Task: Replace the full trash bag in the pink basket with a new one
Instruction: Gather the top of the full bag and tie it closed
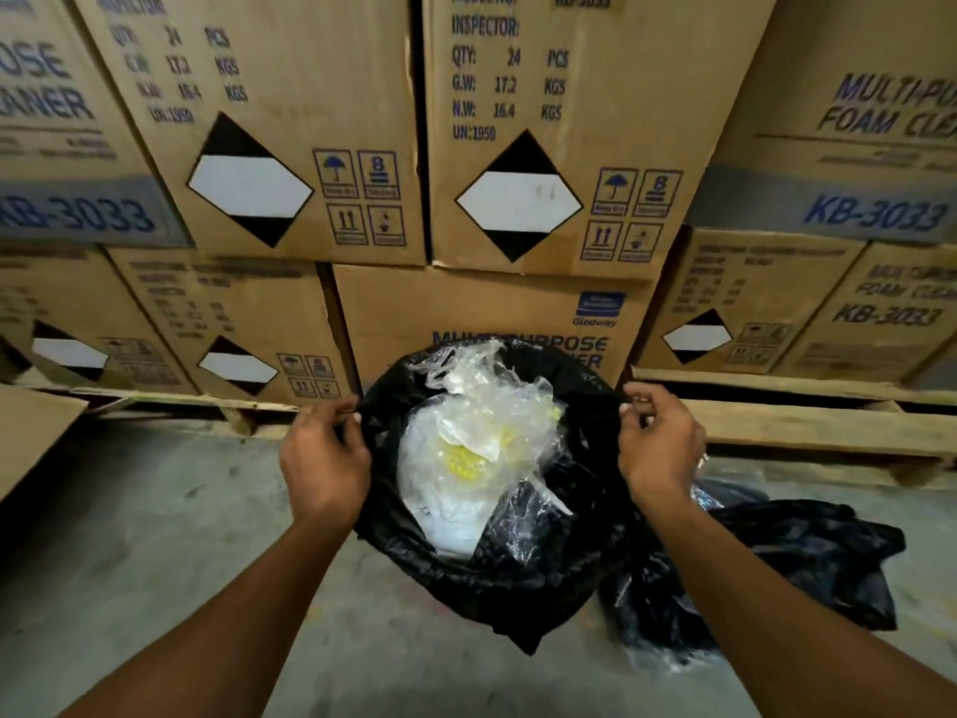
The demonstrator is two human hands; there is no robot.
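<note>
A full black trash bag [518,572] sits in the middle of the view, its mouth spread wide. Crumpled clear and white plastic with yellow bits [481,437] fills it. My left hand [323,458] pinches the bag's left rim. My right hand [660,448] pinches the right rim. The pink basket is hidden under the black plastic. Another black bag [808,557] lies crumpled on the floor to the right, touching the full one.
Stacked cardboard boxes [310,147] of foam cleaner stand on wooden pallets [818,427] right behind the bag. Grey concrete floor [129,536] spreads to the left and front. A cardboard flap [31,432] juts in at the left edge.
</note>
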